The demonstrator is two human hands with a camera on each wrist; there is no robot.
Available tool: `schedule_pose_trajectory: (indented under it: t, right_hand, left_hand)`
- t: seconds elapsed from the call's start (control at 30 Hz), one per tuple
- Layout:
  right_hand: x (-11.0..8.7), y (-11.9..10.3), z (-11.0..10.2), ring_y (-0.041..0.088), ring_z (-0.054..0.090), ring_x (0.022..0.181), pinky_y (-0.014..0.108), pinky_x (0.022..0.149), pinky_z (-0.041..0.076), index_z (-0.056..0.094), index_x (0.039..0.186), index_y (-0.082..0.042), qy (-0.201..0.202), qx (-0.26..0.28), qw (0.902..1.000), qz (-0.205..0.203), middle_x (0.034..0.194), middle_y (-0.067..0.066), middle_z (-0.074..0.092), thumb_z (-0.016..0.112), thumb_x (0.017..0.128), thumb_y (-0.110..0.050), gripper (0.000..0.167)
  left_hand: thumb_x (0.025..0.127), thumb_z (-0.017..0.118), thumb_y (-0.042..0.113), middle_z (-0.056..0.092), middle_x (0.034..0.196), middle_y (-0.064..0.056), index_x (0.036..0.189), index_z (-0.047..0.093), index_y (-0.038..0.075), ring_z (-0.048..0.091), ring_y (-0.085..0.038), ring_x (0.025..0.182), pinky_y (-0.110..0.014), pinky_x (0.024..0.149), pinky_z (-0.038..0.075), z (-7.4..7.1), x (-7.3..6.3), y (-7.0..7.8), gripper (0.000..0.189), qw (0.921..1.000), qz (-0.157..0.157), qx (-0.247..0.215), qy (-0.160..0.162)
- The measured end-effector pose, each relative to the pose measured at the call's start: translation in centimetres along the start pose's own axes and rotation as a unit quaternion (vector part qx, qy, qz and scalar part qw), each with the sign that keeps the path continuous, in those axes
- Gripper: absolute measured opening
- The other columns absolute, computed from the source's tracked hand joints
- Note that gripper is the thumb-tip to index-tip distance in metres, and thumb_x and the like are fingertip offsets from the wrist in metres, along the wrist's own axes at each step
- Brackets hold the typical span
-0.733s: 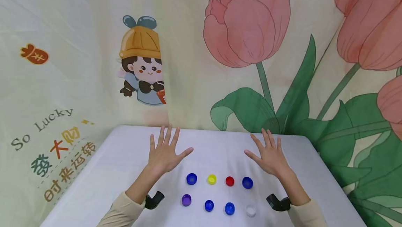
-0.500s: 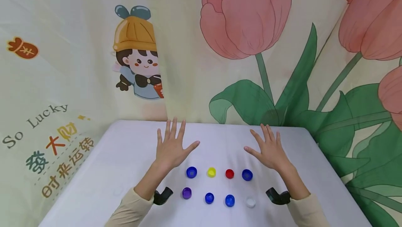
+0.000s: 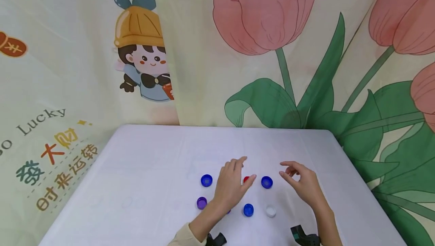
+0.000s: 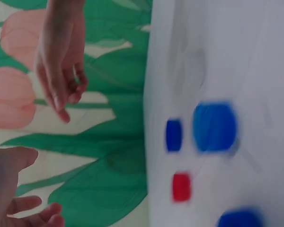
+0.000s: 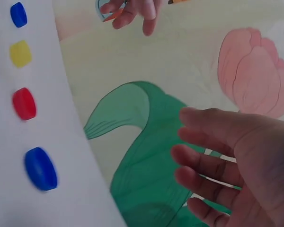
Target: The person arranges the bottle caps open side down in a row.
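Observation:
My left hand (image 3: 231,185), fingers loosely extended, is in the air over the middle of the rows of bottle caps and holds nothing. It hides the yellow cap (image 5: 21,53) in the head view and partly covers the red cap (image 3: 246,179). My right hand (image 3: 306,185) hovers right of the caps, fingers loosely bent, thumb apart from them, nothing between. Nearest to it lies a blue cap (image 3: 266,182); a clear cap (image 3: 270,211) sits lower. Another blue cap (image 3: 248,210), a purple cap (image 3: 202,203) and a far-left blue cap (image 3: 206,180) also lie on the table.
A white-covered table (image 3: 153,163) carries the caps in two rows. Behind it hangs a curtain (image 3: 197,49) printed with tulips and a cartoon figure. Black camera mounts (image 3: 305,236) sit at both wrists.
Both hands were spread wide near the table's back. The left hand has swung right over the caps; the right hand has turned inward and its fingers have bent. The head view has tipped downward.

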State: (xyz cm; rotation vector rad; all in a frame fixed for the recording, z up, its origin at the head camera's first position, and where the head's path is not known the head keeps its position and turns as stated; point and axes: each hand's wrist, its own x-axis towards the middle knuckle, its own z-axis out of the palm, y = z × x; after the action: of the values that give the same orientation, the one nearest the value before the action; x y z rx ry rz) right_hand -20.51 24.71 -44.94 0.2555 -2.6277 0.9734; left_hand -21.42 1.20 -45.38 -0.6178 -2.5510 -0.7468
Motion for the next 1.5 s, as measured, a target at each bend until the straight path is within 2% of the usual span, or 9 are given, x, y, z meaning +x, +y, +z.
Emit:
schedule_pose_trajectory:
  t: [0.13,0.33,0.5,0.8,1.0,1.17,1.33,1.43,1.5]
  right_hand:
    - [-1.7,1.2,1.4,0.011,0.051,0.069,0.025,0.061,0.044,0.068,0.104,-0.014,-0.021,0.027,0.9989,0.034,0.072,-0.009,0.056,0.073,0.079,-0.023,0.027]
    - [-4.2,3.1,3.3,0.009,0.051,0.069,0.024,0.059,0.041,0.068,0.108,-0.013,-0.13,0.054,0.984,0.108,0.072,-0.009,0.057,0.078,0.073,-0.026,0.038]
    - [-5.6,4.5,4.3,0.009,0.053,0.072,0.024,0.065,0.044,0.066,0.109,-0.009,-0.18,0.075,0.9787,0.065,0.078,-0.006,0.059,0.079,0.07,-0.031,0.047]
    - [-6.0,5.1,4.9,0.008,0.052,0.075,0.024,0.069,0.044,0.072,0.097,-0.017,-0.173,0.083,0.9812,0.014,0.081,-0.01,0.059,0.079,0.069,-0.036,0.034]
    - [-6.1,5.1,4.8,0.007,0.051,0.073,0.023,0.066,0.044,0.072,0.096,-0.016,-0.164,0.088,0.9825,0.001,0.079,-0.01,0.059,0.077,0.07,-0.035,0.032]
    - [-5.5,4.7,4.7,0.006,0.049,0.069,0.024,0.061,0.042,0.072,0.096,-0.019,-0.126,0.079,0.9884,-0.031,0.074,-0.015,0.057,0.076,0.073,-0.032,0.027]
    - [-4.3,3.3,4.0,0.005,0.048,0.068,0.035,0.074,0.044,0.072,0.098,-0.021,-0.09,0.079,0.9922,-0.035,0.071,-0.019,0.055,0.077,0.072,-0.031,0.028]
    - [-3.4,2.0,3.3,0.008,0.048,0.07,0.035,0.074,0.044,0.072,0.098,-0.022,-0.07,0.074,0.9938,-0.044,0.071,-0.02,0.055,0.077,0.073,-0.033,0.028]
    - [-2.9,1.1,2.7,0.009,0.047,0.071,0.028,0.062,0.041,0.072,0.098,-0.024,-0.054,0.067,0.9945,-0.058,0.071,-0.02,0.054,0.077,0.073,-0.034,0.027]
  left_hand:
    - [0.081,0.065,0.049,0.053,0.089,0.002,0.121,0.057,0.01,0.045,-0.012,0.078,-0.024,0.069,0.037,2.5,-1.5,0.9,0.057,0.9978,0.032,0.032,-0.048]
    - [0.071,0.072,0.053,0.051,0.088,0.003,0.112,0.067,0.016,0.042,-0.013,0.08,-0.024,0.067,0.031,5.2,-3.2,1.4,0.056,0.9892,0.047,0.07,-0.12]
    - [0.063,0.078,0.052,0.051,0.085,0.004,0.105,0.071,0.019,0.041,-0.012,0.08,-0.022,0.064,0.027,6.5,-3.8,1.3,0.054,0.9871,0.06,0.08,-0.125]
    - [0.064,0.077,0.05,0.049,0.078,0.007,0.096,0.074,0.026,0.039,-0.011,0.076,-0.023,0.063,0.025,7.6,-4.1,1.1,0.039,0.9842,0.084,0.097,-0.122]
    - [0.066,0.076,0.049,0.048,0.075,0.01,0.091,0.075,0.031,0.039,-0.009,0.075,-0.023,0.063,0.024,7.9,-4.1,1.1,0.031,0.9859,0.091,0.078,-0.116]
    - [0.069,0.075,0.048,0.051,0.076,0.011,0.092,0.075,0.029,0.041,-0.008,0.075,-0.023,0.064,0.025,7.5,-3.5,0.8,0.029,0.9892,0.096,0.062,-0.091]
    - [0.074,0.073,0.046,0.053,0.078,0.01,0.096,0.075,0.026,0.041,-0.006,0.074,-0.021,0.066,0.028,5.7,-2.4,0.4,0.03,0.9929,0.088,0.009,-0.08]
    - [0.075,0.072,0.043,0.051,0.076,0.01,0.099,0.074,0.022,0.038,-0.005,0.072,-0.019,0.065,0.029,4.1,-1.6,0.3,0.032,0.9937,0.069,-0.048,-0.075]
    - [0.075,0.073,0.042,0.05,0.075,0.01,0.099,0.074,0.02,0.036,-0.004,0.07,-0.018,0.064,0.029,3.2,-1.2,0.3,0.032,0.992,0.056,-0.091,-0.066]
